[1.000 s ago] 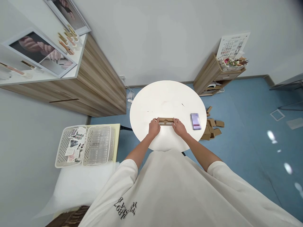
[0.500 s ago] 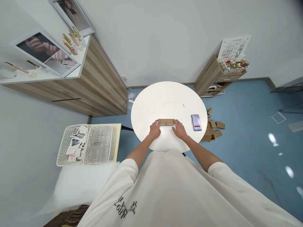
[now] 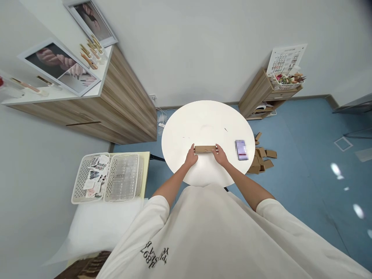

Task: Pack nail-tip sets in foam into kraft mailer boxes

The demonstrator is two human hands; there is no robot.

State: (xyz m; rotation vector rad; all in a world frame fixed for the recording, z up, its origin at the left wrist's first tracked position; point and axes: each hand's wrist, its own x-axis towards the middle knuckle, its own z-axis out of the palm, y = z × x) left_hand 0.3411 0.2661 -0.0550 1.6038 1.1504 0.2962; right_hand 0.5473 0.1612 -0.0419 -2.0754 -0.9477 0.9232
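A small, long cardboard box (image 3: 205, 149) lies crosswise near the front of the round white table (image 3: 203, 120), its brown top face closed. At its left end is my left hand (image 3: 191, 156), with the fingers along the short side and the thumb toward the front. My right hand (image 3: 220, 155) grips the opposite end, fingertips behind the corner and thumb at the front edge. To the right of it lies a purple item (image 3: 241, 150), blurred by pixelation.
Brown cardboard boxes (image 3: 260, 161) are piled on the floor right of the table. White baskets (image 3: 120, 178) with packets and clear cases stand at the left. A wooden cabinet (image 3: 124, 97) and a small shelf unit (image 3: 255, 93) stand by the wall.
The box's front was partly open a second ago, and its flap has since folded down shut. Both hands have shifted from the front corners to the box's two ends.
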